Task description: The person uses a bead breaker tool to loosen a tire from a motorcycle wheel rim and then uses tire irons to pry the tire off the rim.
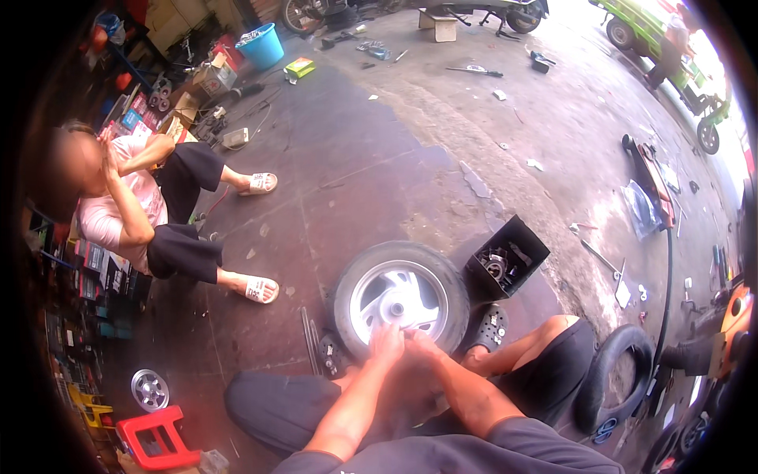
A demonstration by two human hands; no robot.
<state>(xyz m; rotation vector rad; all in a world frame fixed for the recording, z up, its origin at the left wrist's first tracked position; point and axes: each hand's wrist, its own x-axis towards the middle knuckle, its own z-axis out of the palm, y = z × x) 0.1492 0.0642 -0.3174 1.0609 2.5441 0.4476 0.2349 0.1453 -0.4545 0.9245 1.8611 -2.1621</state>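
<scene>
On the floor (332, 189), beneath the left hand (386, 344), lies an alloy wheel (397, 306), its near edge also under the right hand (423, 343); what the bunched fingers hold, I cannot tell. Bracing the wheel against turning should help.

**Around the workshop floor (332, 142)**

At the upper left, a blue bucket (262, 52) stands near cardboard boxes (212, 79), with a yellow-green packet (299, 69) lying nearby. Below them sits a person (150, 197) in a pink shirt (104, 228), black trousers (185, 253) and pale sandals (261, 289). Lower left, a red plastic stool (146, 423) is just beside a small silver wheel (150, 390). At the upper right, another person (673, 43) stands by a green vehicle (643, 24).
</scene>
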